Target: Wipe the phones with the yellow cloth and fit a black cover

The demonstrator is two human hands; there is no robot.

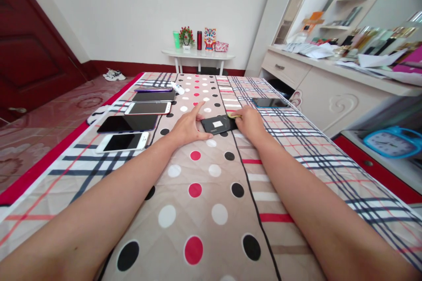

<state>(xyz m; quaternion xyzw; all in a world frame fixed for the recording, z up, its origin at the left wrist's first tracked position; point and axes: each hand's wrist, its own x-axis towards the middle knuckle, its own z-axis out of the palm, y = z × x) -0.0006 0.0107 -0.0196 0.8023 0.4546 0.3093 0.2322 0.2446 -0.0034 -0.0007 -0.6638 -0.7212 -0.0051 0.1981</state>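
A black phone (224,128) lies face down on the polka-dot bedspread, a white square sticker on its back. My left hand (188,126) is around the phone's left end, thumb at the near side and fingers at the far side, the index finger stretched out. At the right end, my right hand (252,124) is closed on a small yellowish cloth (232,115) that lies against the phone's far corner. The fingertips of the right hand are partly hidden.
Left of my hands lie several phones in a column, the nearest a white phone (123,142), with a small white bottle (178,88) beyond. Another dark phone (270,102) lies at the right. A dresser (329,92) stands along the right side; a white table (198,54) stands by the wall.
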